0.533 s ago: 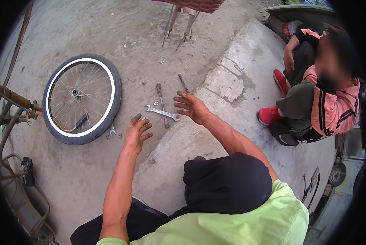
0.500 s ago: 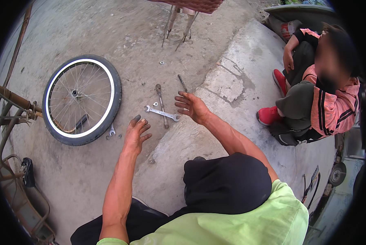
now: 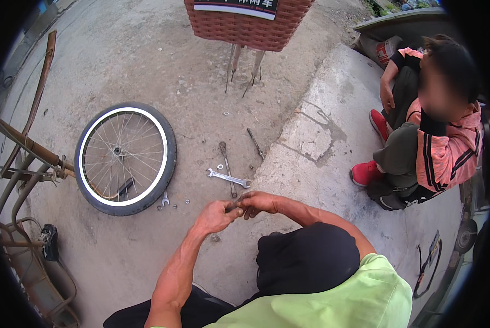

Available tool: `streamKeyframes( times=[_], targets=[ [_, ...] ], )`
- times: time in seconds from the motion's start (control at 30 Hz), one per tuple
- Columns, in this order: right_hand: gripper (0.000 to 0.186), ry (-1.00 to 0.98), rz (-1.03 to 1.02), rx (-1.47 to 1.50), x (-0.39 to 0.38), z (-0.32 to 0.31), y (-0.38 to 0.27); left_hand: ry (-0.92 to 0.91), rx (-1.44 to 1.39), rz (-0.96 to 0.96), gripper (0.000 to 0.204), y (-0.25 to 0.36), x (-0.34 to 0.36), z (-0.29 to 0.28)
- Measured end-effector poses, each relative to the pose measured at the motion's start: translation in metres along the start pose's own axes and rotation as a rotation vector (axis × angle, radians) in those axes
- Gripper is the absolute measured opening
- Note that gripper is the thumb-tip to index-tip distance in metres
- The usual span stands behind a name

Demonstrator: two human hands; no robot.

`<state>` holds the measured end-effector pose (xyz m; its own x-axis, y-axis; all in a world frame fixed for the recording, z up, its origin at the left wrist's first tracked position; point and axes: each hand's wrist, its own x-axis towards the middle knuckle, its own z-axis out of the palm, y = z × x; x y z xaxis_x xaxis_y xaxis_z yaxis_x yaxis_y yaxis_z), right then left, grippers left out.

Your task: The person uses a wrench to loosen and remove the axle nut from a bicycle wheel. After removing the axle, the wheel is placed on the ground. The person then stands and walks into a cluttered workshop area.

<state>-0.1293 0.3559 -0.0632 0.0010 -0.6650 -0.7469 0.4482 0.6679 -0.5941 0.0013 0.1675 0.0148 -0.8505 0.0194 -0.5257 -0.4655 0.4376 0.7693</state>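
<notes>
Over gray ground (image 3: pixel 119 262), with silver wrench (image 3: pixel 237 180) just past the grip: now brought left hand (image 3: pixel 218 216) to right hand (image 3: pixel 257 203), fingers bunched, so using both; can't tell if pinching anything.

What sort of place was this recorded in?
Probably an outdoor repair spot: a spoked wheel lies on the concrete ground, with a silver wrench nearby and a woven basket farther off.

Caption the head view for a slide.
Left fingers beside right fingers near a silver wrench, a spoked wheel lying farther left.
</notes>
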Motion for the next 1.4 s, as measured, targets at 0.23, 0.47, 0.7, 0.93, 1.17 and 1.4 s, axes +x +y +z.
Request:
streamKeyframes(
  times=[0.23,0.47,0.7,0.93,1.17,1.4],
  targets=[
    [0.031,0.059,0.004,0.131,0.003,0.011,0.019,0.145,0.037,0.119,0.048,0.005,0.000,0.012],
    [0.043,0.171,-0.126,-0.101,0.002,0.011,0.014,0.540,0.311,0.507,0.082,0.034,0.004,-0.003],
    [0.044,0.691,-0.517,0.084,-0.005,-0.038,-0.050,0.490,-0.275,0.137,0.060,-0.013,0.015,-0.028],
    [0.054,-0.166,-0.255,-0.850,-0.002,0.061,0.020,0.095,-0.187,0.023,0.043,0.008,0.004,0.001],
    [0.053,0.015,-0.253,-0.798,0.009,0.067,0.051,-0.083,-0.066,-0.082,0.052,0.004,0.002,0.018],
    [0.050,-0.022,-0.244,-0.820,0.007,0.086,0.041,-0.017,0.014,-0.025,0.053,-0.013,-0.002,0.022]
  ],
)
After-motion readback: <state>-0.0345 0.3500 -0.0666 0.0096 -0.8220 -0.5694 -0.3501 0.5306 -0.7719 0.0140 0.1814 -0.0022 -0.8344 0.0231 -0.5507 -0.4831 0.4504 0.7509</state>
